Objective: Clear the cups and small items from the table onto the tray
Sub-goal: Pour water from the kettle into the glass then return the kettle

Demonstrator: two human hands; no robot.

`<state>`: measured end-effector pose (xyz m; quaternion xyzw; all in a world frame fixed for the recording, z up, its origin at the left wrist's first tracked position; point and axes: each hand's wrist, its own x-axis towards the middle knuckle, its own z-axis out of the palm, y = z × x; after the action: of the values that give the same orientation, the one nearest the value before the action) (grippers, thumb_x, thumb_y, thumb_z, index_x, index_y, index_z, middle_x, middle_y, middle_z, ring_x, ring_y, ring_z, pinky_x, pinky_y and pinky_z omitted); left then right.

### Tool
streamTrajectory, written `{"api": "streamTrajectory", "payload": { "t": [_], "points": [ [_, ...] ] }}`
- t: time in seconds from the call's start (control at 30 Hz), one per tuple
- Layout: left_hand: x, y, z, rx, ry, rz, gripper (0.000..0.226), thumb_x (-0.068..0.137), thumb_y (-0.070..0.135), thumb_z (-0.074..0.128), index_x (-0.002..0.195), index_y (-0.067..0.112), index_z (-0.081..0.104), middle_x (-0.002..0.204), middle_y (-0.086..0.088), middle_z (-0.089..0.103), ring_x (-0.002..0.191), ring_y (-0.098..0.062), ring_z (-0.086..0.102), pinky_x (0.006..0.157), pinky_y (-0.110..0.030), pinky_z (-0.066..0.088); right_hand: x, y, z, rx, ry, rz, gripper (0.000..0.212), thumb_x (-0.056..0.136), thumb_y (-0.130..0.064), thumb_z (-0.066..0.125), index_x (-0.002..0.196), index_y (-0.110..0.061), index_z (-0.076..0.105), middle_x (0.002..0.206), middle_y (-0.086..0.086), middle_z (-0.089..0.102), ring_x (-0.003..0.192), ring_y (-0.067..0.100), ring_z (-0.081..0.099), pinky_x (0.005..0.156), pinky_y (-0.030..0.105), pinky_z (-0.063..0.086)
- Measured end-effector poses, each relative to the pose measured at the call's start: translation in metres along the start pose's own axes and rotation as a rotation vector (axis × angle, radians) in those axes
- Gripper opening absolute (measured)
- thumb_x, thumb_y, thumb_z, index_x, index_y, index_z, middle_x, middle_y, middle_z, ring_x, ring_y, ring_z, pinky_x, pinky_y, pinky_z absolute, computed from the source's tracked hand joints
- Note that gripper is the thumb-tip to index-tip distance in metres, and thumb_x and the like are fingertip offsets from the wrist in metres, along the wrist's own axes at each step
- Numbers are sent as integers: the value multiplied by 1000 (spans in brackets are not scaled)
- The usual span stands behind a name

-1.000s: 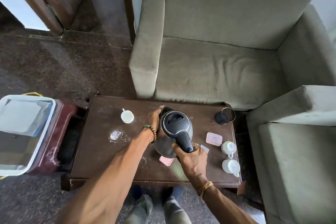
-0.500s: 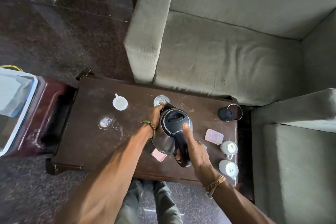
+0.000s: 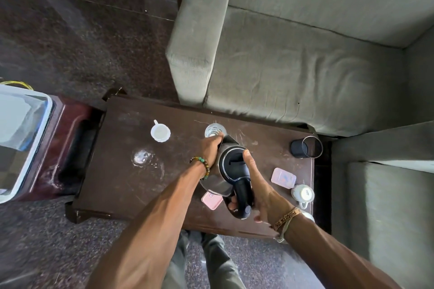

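Maroon tray [image 3: 70, 148] lay just beside the table's [image 3: 117, 183] left edge. Near the far-left corner stood a white cup [image 3: 160, 132], and a clear glass [image 3: 142, 157] stood just nearer than it. A second glass [image 3: 215, 129] stood at the far edge, just beyond the left hand [image 3: 211, 148], whose fingers curled against the spout side of the kettle [image 3: 231, 166] at the table's centre. The right hand [image 3: 260, 192] gripped the kettle's black handle, thumb stretched along the lid. A pink coaster [image 3: 211, 200] lay partly hidden by the kettle's near side. A second pink coaster [image 3: 283, 177], a second white cup [image 3: 303, 193] and a dark tumbler [image 3: 305, 147] occupied the right edge.
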<state>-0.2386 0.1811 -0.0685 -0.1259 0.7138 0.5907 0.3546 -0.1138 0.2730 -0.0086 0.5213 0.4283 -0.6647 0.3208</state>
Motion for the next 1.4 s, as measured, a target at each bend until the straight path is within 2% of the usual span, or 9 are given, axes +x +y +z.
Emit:
{"api": "streamTrajectory", "payload": {
  "t": [0.17,0.33,0.5,0.63,0.83,1.0,1.1,1.3,1.4],
  "points": [
    [0,1,-3,47,-18,31,40,98,24,51,97,-11,69,86,-10,64,77,-17,56,62,-15,44,14,3,7,4,65,14,90,62,-90,63,83,-3,72,74,19,67,58,29,62,61,35,54],
    [9,-7,-8,163,-62,39,44,98,32,48,90,-5,71,92,-17,73,86,-26,64,86,-43,48,13,15,11,-30,89,-74,79,65,-86,56,71,-10,78,72,16,68,61,28,60,66,35,51],
    [25,-7,-11,133,-141,-46,28,99,24,50,88,5,66,102,-11,68,94,-21,60,87,-32,46,5,23,8,-34,39,-237,87,66,-90,48,91,-10,71,79,15,66,72,25,55,75,38,42],
    [39,-7,-13,133,-134,-59,35,95,27,49,67,10,63,76,-10,68,75,-21,59,77,-41,47,9,29,5,-30,21,-309,94,61,-94,50,91,-7,68,80,16,64,77,25,49,76,40,39],
    [52,-10,-10,31,-145,-194,35,88,21,51,54,22,43,59,0,49,67,-19,43,68,-36,34,19,32,1,-37,0,-417,73,81,-85,47,80,-13,58,76,15,52,73,27,39,72,47,31],
    [57,-27,-9,-106,-148,-345,18,82,26,60,76,11,68,77,-9,69,74,-23,60,73,-36,47,30,34,-8,-54,66,-429,63,77,-84,53,75,-23,67,73,14,59,70,24,49,73,43,38],
    [61,-40,-7,-201,-168,-425,33,74,29,65,95,4,73,90,-14,72,80,-25,65,81,-40,51,30,30,-8,-49,67,-424,52,75,-79,60,74,-27,66,74,7,60,72,21,47,74,42,37],
    [71,-54,-3,-264,-218,-469,28,65,32,68,82,11,73,91,-14,72,85,-27,65,88,-41,50,27,20,-3,-69,73,-412,55,69,-82,60,71,-28,63,73,4,60,70,19,49,72,41,38],
    [73,-53,-4,-261,-215,-476,21,63,32,68,73,14,72,84,-11,72,80,-25,64,80,-37,49,26,15,0,-59,74,-417,57,68,-84,60,72,-28,64,73,4,59,70,20,47,71,42,36]
  ]
}}
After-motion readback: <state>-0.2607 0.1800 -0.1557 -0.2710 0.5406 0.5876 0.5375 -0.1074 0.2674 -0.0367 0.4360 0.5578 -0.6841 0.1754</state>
